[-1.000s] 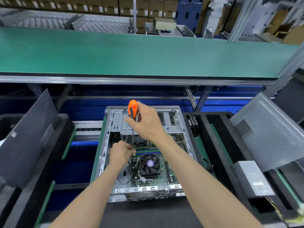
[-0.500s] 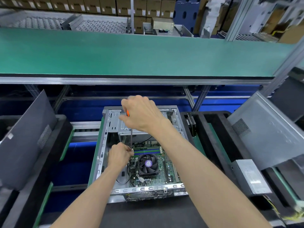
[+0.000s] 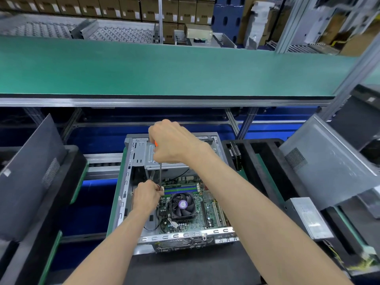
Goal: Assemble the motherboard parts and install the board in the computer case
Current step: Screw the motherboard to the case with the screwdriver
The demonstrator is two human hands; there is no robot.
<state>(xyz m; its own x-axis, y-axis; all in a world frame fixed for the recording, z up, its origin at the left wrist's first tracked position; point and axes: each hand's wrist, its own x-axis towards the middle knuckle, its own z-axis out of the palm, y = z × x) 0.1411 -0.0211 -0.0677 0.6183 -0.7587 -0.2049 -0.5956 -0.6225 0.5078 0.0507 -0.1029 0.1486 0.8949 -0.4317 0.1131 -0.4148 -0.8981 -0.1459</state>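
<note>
Open computer case [image 3: 131, 182] lies flat on the dark work surface in the middle, motherboard [image 3: 202, 210] seated inside it toward the near right, black fan [image 3: 183, 204] on top of the board. Right hand [image 3: 174, 145] fingers curled tight round the screwdriver [image 3: 160, 171] handle, only a sliver of orange showing, thin shaft running straight down to the board's far left corner. Left hand [image 3: 147, 197] down inside the case, fingertips pinching at the lower end of the shaft next to the green and blue memory slots [image 3: 181, 190]. Grey side panel [image 3: 28, 177] leans on the left, another panel [image 3: 329, 161] leans on the right, silver power supply [image 3: 308, 218] lies at right near the case
</note>
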